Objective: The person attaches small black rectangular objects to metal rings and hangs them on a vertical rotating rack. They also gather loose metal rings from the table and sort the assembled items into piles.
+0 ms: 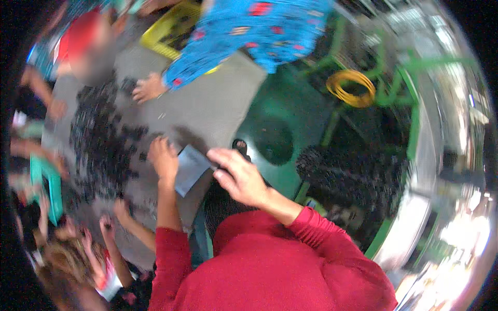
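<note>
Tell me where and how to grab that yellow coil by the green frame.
Probably best: grip the yellow coil at its left side, coming from the left, fingers through the open middle and thumb outside. Its strands bundle into a ring, and the green frame seems to crowd its right. What supports it is too blurred to tell.

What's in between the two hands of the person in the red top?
In the head view, a flat blue-grey sheet lies between the left hand and the right hand; blur hides whether either touches it.
</note>
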`<state>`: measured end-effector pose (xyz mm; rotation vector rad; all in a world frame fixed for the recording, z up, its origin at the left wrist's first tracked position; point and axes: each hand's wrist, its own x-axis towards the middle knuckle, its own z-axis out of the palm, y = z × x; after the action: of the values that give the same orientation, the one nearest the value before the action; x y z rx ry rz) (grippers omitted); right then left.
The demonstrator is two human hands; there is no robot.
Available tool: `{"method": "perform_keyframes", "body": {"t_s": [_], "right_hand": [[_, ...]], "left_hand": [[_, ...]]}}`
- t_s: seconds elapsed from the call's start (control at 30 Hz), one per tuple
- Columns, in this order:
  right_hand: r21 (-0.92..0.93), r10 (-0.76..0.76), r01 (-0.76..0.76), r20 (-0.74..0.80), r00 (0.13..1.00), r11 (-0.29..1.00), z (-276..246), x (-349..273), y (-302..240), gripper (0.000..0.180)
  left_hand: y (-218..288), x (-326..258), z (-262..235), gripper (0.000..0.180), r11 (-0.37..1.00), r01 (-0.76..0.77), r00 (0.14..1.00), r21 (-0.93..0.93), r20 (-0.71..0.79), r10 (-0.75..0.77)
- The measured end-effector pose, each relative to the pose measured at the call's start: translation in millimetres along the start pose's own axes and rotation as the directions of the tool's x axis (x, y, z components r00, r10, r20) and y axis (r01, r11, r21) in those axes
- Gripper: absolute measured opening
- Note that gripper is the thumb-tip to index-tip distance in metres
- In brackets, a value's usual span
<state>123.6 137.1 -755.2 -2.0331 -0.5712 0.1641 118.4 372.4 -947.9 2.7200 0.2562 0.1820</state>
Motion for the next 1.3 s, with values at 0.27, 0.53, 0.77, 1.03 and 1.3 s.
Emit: {"method": "perform_keyframes", "body": {"t_s": [0.27, 0.53, 0.77, 1.03, 1.3], "right_hand": [[-0.603, -0.23, -0.17, -0.528, 0.818, 0.78, -198, -133, -89, 0.037], [0.055, 0.074, -0.433, -0.997, 0.028, 0.9, -375, -322, -58, 0.061], [0.254, 0.265, -0.084, -0.86, 0.435, 0.964, -452, -318, 22, 0.088], [0.442, 0.375, 0.112, -0.849, 0.372, 0.89, -466, -296, 14, 0.016], [0.43, 0.374, 0.13, -0.872, 0.317, 0.893, -495, -289, -16, 0.022]], "left_hand": [[48, -35, -27, 0.022, 0.959, -0.209, 0.96, -0.19, 0.147, 0.238], [165, -72, -20, 0.014, 0.885, -0.25, 0.903, -0.394, 0.236, 0.36], [288, -91, -3, 0.014, 0.787, -0.306, 0.891, -0.535, 0.13, 0.435], [330, -133, 0, 0.013, 0.852, -0.26, 0.916, -0.455, 0.162, 0.366], [292, -135, 14, 0.01, 0.843, -0.285, 0.933, -0.455, 0.071, 0.354]]}}
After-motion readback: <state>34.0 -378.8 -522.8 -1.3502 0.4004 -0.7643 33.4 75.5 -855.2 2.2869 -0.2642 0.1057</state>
